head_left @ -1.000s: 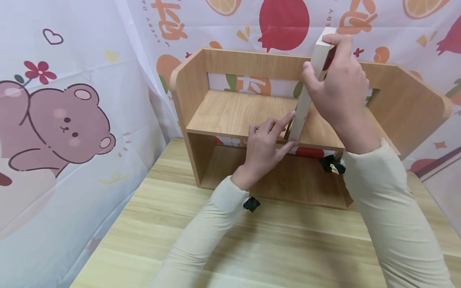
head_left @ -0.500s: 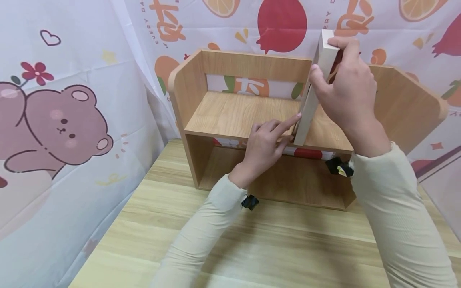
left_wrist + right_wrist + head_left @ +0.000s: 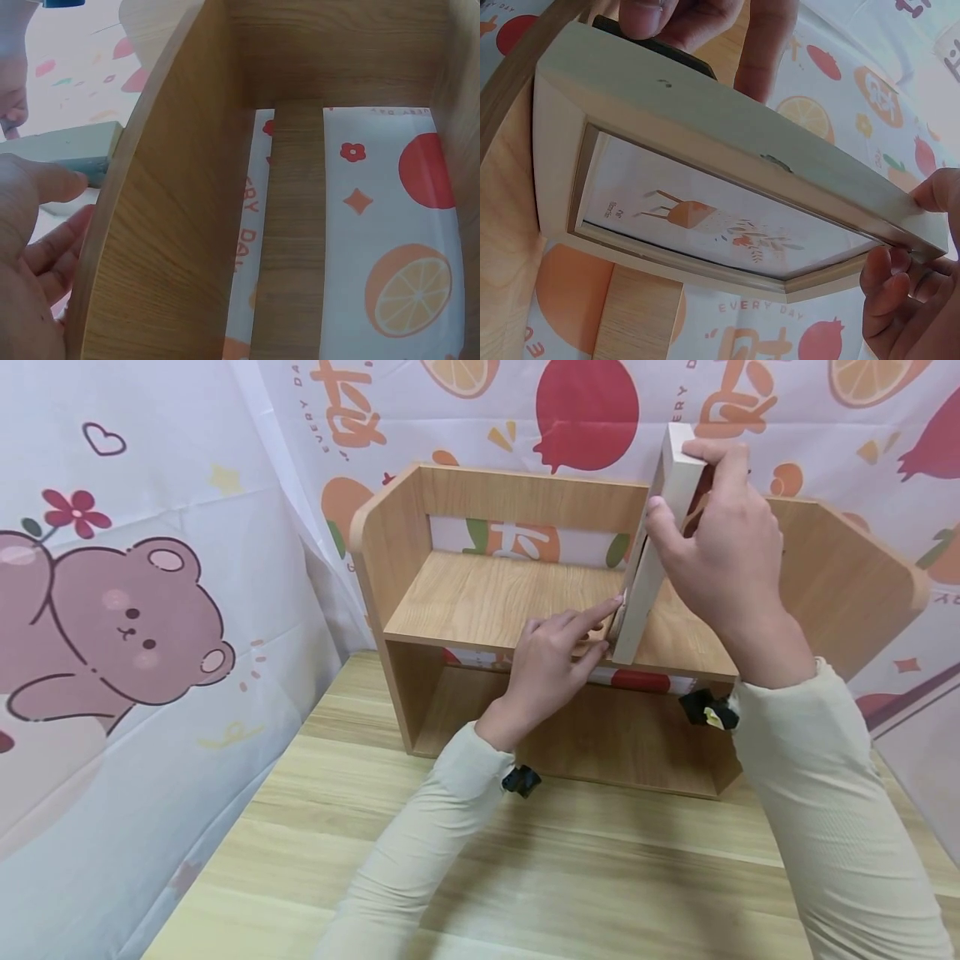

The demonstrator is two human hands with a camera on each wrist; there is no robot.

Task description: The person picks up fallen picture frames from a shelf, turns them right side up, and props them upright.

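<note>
A white-edged picture frame (image 3: 636, 622) stands upright on the upper board of a two-tier wooden shelf (image 3: 487, 593). Its glazed front shows a floral picture (image 3: 727, 225) in the right wrist view. My right hand (image 3: 723, 543) grips the frame's top end, thumb on one side and fingers on the other. Lower down, my left hand (image 3: 543, 664) is at the frame's back near the board's front edge. There its thumb and fingers hold a thin dark strip (image 3: 667, 52) that juts from the back, while the index finger lies straight against the frame. The back itself is mostly hidden.
The shelf's side panels (image 3: 393, 539) rise left and right, with a rail across the back. Its lower compartment (image 3: 622, 735) opens toward me. The shelf stands on a wood-grain table (image 3: 315, 852) against a printed cloth (image 3: 480, 435). Another cloth with a bear (image 3: 142, 618) hangs at left.
The right hand and the frame's top have shifted slightly right. The left thumb has drawn back from the frame's front edge to its rear side. Over the last half second, hardly anything has moved.
</note>
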